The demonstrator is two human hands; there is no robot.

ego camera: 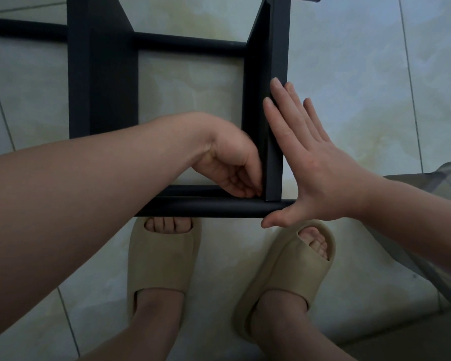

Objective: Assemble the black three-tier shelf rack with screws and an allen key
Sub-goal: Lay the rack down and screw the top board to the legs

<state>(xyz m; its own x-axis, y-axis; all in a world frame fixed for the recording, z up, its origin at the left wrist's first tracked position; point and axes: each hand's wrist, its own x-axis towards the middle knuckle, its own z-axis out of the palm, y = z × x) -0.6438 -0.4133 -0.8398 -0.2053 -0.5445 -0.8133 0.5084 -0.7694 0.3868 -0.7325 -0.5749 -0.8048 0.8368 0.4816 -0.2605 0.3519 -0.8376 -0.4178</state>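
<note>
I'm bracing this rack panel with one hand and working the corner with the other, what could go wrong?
The right hand only presses flat on the panel, no grip, so it could slip. The left hand curls into the corner by the near tube and could get pinched. Exposed toes in the slides sit close to that tube.

Left hand (232, 170) bent down at wrist, fingers curled; right hand (315, 162) flat, fingers straight, thumb spread.
</note>
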